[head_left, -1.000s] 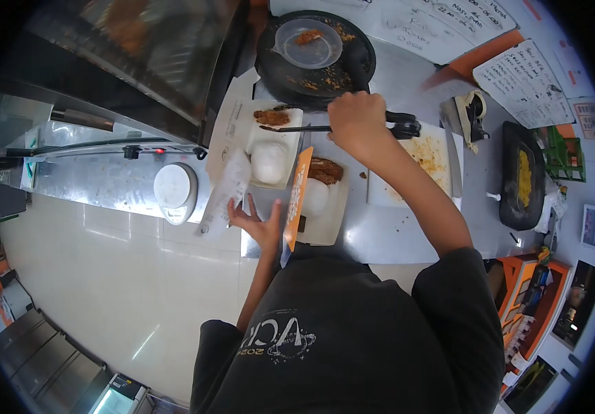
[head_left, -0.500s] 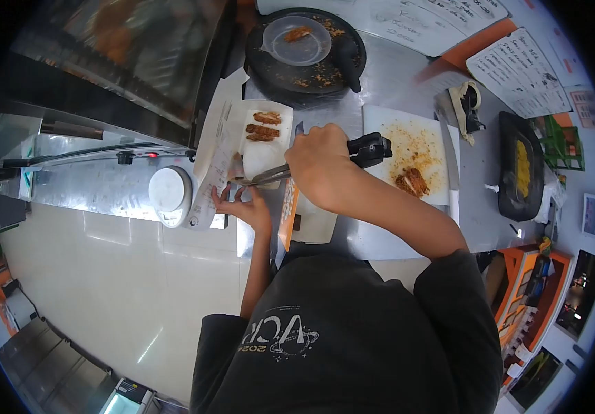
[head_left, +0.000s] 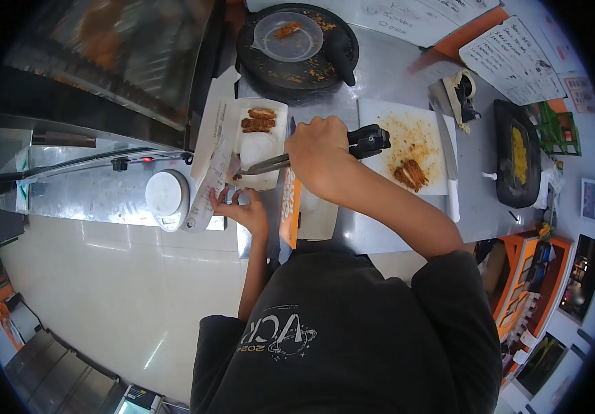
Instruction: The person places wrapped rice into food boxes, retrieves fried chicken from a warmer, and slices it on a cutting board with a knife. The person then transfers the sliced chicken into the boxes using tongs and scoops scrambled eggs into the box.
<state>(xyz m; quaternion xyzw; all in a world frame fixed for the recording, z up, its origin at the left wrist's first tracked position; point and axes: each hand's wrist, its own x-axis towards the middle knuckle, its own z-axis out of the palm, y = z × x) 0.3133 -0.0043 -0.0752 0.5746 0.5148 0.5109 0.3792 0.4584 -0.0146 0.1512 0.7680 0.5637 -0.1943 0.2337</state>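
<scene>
Fingers of the right hand [head_left: 318, 148] wrapped tight round the tongs [head_left: 270, 163], with black handles poking out to the right and long metal arms pointing left and a bit back toward the body. At the tips, low at the near end of the open box [head_left: 281, 124], a little dark bit [head_left: 237, 176]; too small to tell if pinched or just lying there. Much nearer to those tips than the right fist, the left hand [head_left: 246, 215], just on the body side of them, with bent fingers spread apart and no tool in them; cannot tell if touching the edge of the box. For the box, a long way running out from the body, with the tongs across it, not along it. Just past the tips inside, a white mound [head_left: 257, 148], then crispy brown strips [head_left: 259, 123] at the far end. To the left, a big printed flap [head_left: 204, 181], folded out. To the right, under the right wrist, an orange card [head_left: 288, 210] and a second box [head_left: 317, 222]. Farther right, well apart from the tips, a cut crispy piece [head_left: 411, 176] on a crumby white board [head_left: 370, 117].
</scene>
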